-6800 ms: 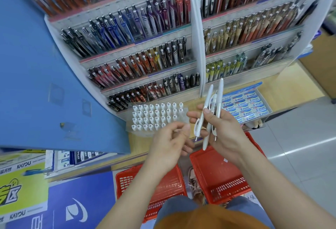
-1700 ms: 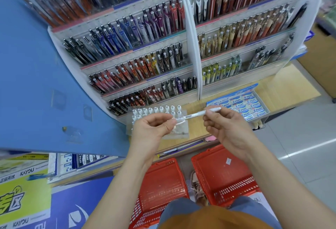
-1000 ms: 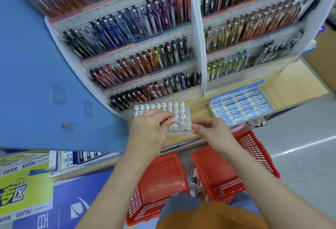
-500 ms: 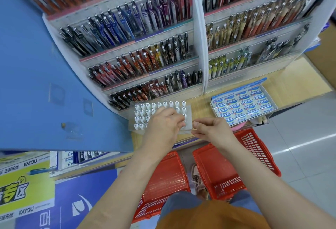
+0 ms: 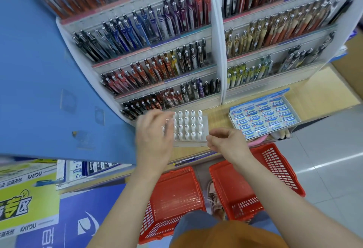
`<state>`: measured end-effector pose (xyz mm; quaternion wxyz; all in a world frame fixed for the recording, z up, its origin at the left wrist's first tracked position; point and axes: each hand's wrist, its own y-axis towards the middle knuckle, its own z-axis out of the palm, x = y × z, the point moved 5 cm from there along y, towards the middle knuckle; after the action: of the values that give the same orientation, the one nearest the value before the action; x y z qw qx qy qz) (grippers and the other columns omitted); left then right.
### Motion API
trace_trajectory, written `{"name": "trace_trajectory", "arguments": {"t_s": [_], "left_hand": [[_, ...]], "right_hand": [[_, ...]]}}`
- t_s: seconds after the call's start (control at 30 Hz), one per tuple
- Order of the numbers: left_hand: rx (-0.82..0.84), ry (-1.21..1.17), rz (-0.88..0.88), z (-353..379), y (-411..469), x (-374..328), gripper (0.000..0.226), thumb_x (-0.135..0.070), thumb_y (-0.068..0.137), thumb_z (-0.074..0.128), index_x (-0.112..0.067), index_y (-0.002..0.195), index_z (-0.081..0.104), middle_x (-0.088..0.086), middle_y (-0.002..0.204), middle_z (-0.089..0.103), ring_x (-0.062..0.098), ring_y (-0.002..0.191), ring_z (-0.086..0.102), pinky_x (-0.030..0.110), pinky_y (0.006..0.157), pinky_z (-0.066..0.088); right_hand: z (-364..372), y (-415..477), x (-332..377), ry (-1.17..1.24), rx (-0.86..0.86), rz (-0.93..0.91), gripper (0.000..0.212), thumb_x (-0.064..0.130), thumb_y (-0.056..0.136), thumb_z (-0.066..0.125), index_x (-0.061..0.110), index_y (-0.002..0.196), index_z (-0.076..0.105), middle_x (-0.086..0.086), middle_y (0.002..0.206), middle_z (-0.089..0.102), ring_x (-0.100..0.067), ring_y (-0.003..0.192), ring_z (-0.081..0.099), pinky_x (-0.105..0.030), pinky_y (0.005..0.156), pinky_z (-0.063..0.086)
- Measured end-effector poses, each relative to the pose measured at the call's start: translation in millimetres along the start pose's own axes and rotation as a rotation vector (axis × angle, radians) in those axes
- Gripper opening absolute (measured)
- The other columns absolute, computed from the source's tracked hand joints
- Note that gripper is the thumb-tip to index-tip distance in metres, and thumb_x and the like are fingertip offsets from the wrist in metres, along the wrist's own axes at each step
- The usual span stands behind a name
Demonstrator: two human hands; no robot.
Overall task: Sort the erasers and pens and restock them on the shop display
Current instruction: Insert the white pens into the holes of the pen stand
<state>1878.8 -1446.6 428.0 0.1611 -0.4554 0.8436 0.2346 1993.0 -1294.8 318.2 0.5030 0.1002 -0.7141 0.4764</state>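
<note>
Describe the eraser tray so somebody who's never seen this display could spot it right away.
Start at the tall white pen rack; a wooden ledge runs along its foot. On that ledge, under the rack's right half, sits the eraser tray, to the right of the clear block of white pens. It alone holds flat blue-and-white packets marked PILOT, not pens.

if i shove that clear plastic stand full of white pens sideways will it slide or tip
The clear plastic stand looks low and wide, so it would probably slide on the wooden shelf rather than tip. The white pens stand upright in an even grid, so they'd likely wobble but stay in. Packed like this, it may feel heavy for its size.
</note>
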Motion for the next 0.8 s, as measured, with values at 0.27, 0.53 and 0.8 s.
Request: {"name": "trace_trajectory", "arguments": {"t_s": [0.27,0.53,0.8], "left_hand": [[0.182,-0.072,-0.549,6.9,-21.9,53.3,0.045,-0.032,0.100,0.038,-0.015,0.141,0.041,0.007,0.136,0.053,0.025,0.123,0.050,0.036,0.099,0.039],[0.198,-0.032,-0.495,8.8,-35.3,39.0,0.044,-0.034,0.100,0.039,-0.014,0.139,0.044,0.007,0.125,0.062,0.023,0.111,0.058,0.027,0.086,0.039],[0.035,0.017,0.005,8.0,-26.0,-31.0,0.028,-0.014,0.091,0.057,-0.014,0.119,0.062,0.005,0.106,0.062,0.021,0.096,0.057,0.036,0.084,0.049]], "right_hand": [[-1.8,7.7,2.8,-0.128,-0.093,-0.089,0.012,0.014,0.080,0.069,0.015,0.092,0.071,-0.009,0.074,0.073,-0.027,0.077,0.071,-0.046,0.085,0.055],[-54.1,6.3,14.6,-0.384,-0.315,-0.264,0.007,0.026,0.083,0.067,0.022,0.089,0.069,0.005,0.065,0.060,-0.015,0.060,0.060,-0.030,0.065,0.046],[-132.7,7.0,-17.8,-0.462,-0.518,-0.161,0.035,0.026,0.085,0.065,0.015,0.118,0.058,-0.011,0.096,0.062,-0.026,0.089,0.060,-0.032,0.077,0.040]]}}
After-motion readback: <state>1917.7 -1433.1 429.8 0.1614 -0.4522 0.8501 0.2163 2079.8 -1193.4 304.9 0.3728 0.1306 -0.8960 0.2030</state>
